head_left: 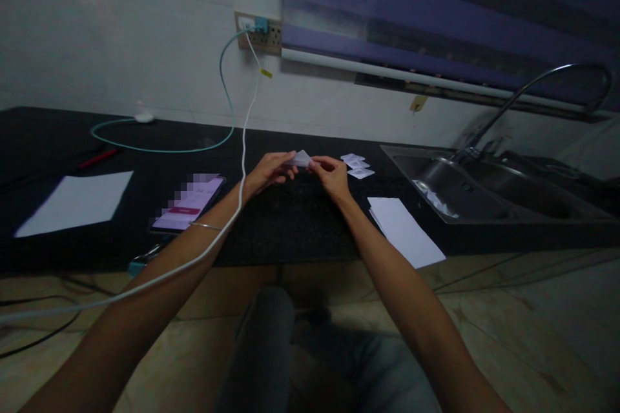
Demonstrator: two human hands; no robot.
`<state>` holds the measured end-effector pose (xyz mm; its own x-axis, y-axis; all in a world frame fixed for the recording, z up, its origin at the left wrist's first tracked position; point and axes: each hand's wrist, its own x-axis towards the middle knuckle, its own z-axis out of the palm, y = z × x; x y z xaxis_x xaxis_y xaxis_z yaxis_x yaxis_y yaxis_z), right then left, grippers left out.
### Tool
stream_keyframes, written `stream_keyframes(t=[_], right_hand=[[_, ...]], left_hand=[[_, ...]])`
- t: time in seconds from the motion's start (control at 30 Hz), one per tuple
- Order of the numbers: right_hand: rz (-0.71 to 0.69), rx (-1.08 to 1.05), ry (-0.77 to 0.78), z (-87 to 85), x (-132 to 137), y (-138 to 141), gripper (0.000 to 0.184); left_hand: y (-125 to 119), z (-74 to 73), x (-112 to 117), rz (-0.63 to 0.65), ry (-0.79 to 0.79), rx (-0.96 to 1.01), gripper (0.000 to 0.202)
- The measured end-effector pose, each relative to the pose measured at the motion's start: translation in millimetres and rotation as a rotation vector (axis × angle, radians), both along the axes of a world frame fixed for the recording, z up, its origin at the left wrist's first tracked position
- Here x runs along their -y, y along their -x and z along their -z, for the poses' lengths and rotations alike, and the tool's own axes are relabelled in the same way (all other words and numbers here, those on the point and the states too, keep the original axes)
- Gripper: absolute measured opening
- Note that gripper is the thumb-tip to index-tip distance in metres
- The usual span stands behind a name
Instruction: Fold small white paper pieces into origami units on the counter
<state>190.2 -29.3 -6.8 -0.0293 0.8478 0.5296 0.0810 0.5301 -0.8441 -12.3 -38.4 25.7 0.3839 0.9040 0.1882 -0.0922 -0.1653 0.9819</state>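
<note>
Between my two hands, above the black counter [290, 226], is a small folded piece of white paper [301, 157] with a pointed top. My left hand [272, 171] pinches its left side between thumb and fingers. At its right lower corner, the thumb and fingertips of my right hand [332, 174] close on it. Just right of my right hand lie several small folded white paper pieces [359, 166], partly overlapping. Nearer the front edge rests a stack of white paper sheets [404, 229], beside my right forearm.
A tablet [186, 205] with a lit screen and a white sheet [77, 201] lie to the left, with a red pen [98, 157] behind. A white cable [243, 142] crosses my left forearm from the wall socket [271, 39]. The metal sink [450, 190] is at right.
</note>
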Motion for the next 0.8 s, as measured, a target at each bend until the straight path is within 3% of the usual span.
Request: stream_keyframes(t=[0.13, 0.33, 0.43, 0.63, 0.8], right_hand=[[-0.062, -0.019, 0.049, -1.5, 3, 1, 0.036], [-0.292, -0.196, 0.322, -7.3, 5, -1, 0.031], [-0.300, -0.106, 0.291, -6.7, 5, -5, 0.022], [-0.298, 0.026, 0.241, -4.7, 6, -11, 0.022], [-0.271, 0.131, 0.169, -1.8, 2, -14, 0.020]], left_hand=[[-1, 2.4, -3, -0.027, 0.037, -0.016, 0.028], [3, -4.6, 5, -0.039, 0.013, 0.010, 0.017], [4, -9.1, 9, -0.015, 0.027, -0.029, 0.017], [4, -7.5, 6, -0.031, 0.117, -0.020, 0.024], [3, -7.9, 6, -0.035, 0.102, -0.056, 0.022]])
